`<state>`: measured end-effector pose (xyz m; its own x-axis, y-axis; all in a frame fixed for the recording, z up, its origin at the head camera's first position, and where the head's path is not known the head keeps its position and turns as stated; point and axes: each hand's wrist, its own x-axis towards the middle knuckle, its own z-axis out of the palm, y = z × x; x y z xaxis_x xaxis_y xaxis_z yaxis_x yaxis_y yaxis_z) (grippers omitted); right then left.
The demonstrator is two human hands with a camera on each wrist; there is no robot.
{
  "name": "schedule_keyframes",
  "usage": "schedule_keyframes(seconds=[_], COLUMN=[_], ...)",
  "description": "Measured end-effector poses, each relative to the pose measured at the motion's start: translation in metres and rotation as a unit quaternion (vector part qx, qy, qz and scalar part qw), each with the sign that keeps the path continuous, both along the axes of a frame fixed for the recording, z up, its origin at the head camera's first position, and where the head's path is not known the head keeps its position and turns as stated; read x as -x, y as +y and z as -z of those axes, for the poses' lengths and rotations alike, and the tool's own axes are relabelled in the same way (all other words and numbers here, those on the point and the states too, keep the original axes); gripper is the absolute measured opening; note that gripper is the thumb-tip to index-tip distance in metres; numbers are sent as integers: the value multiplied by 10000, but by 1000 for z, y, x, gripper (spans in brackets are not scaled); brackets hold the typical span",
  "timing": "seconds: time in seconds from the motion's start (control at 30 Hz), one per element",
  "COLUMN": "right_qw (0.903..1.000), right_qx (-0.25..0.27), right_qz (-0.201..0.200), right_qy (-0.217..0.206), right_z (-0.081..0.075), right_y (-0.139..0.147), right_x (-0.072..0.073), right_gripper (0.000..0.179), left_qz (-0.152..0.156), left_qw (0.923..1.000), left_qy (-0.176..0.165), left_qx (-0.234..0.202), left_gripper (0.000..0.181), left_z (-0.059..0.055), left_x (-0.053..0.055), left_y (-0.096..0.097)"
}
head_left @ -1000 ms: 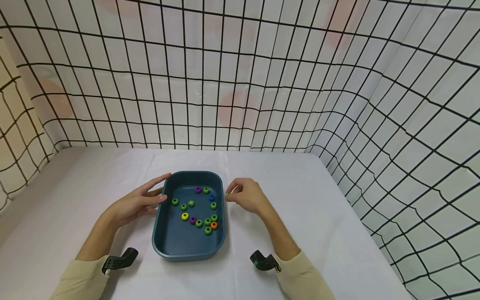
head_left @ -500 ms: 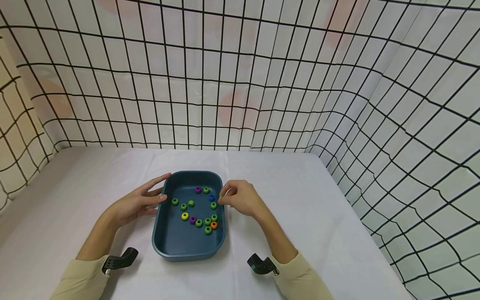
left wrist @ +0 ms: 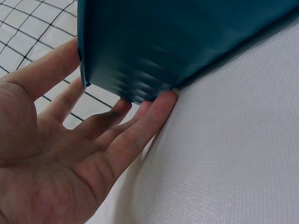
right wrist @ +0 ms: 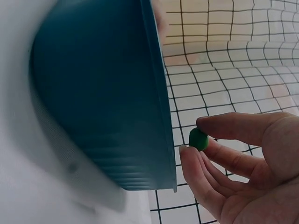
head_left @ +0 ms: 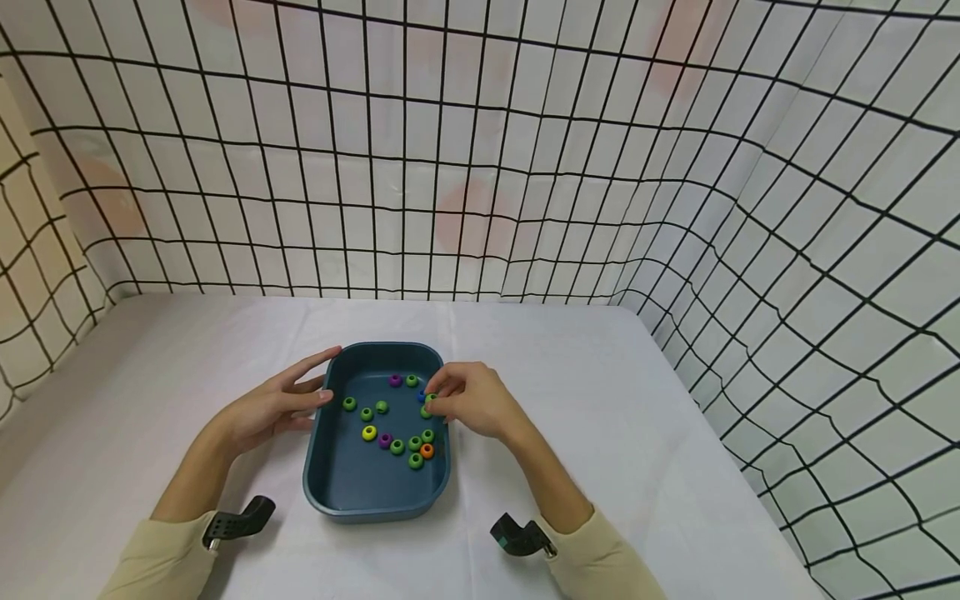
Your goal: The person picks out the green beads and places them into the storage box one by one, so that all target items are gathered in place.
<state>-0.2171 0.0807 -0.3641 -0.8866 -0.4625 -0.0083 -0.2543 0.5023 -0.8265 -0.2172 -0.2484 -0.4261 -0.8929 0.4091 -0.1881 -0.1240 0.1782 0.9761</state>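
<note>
A blue-green tray (head_left: 360,492) stands on the white-covered table, with several beads scattered over its floor: green, purple, blue, orange, and a yellow bead (head_left: 370,433). Against the tray's left side rests my left hand (head_left: 277,404), its fingers spread and fairly straight; the left wrist view shows fingertips touching the outer wall (left wrist: 140,46). My right hand (head_left: 476,400) is over the tray's right rim. Between its thumb and fingertips it pinches a green bead (right wrist: 198,139), seen above the rim level in the right wrist view. Beads just under that hand are partly hidden.
White cloth (head_left: 570,433) covers the table around the tray. A black grid net (head_left: 405,167) hangs behind and along both sides. Each sleeve carries a black wrist camera, the left one (head_left: 243,521) and the right one (head_left: 517,536).
My right hand has moved left, carrying the green bead from just outside the right rim to over the tray. The left hand and the tray stay essentially in place.
</note>
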Motion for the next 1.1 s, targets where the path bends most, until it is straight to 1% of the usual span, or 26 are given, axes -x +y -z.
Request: schedule_keyframes(seconds=[0.1,0.27,0.5,0.8,1.1], right_qw=[9999,9999,9999,9996,9996], right_qx=[90,54,-52,-175,-216], right_qz=[-81,-87,-32,19,34], right_qy=[-7,69,89,219,166], right_z=[2,3,7,11,12], right_y=[-2,-4,-5,-6,-6], right_x=[-1,-1,-1,0,2], right_gripper=[12,12,12,12,13], left_qz=[11,31,59,84,70], left_qw=[10000,10000,10000,9999,9999], left_qy=[13,34,48,23,27], left_qx=[9,8,39,71,109], left_gripper=[76,76,76,77,76], left_z=[0,0,0,-1,-1], left_x=[0,0,0,-1,-1], left_y=[0,-1,-1,0,-1])
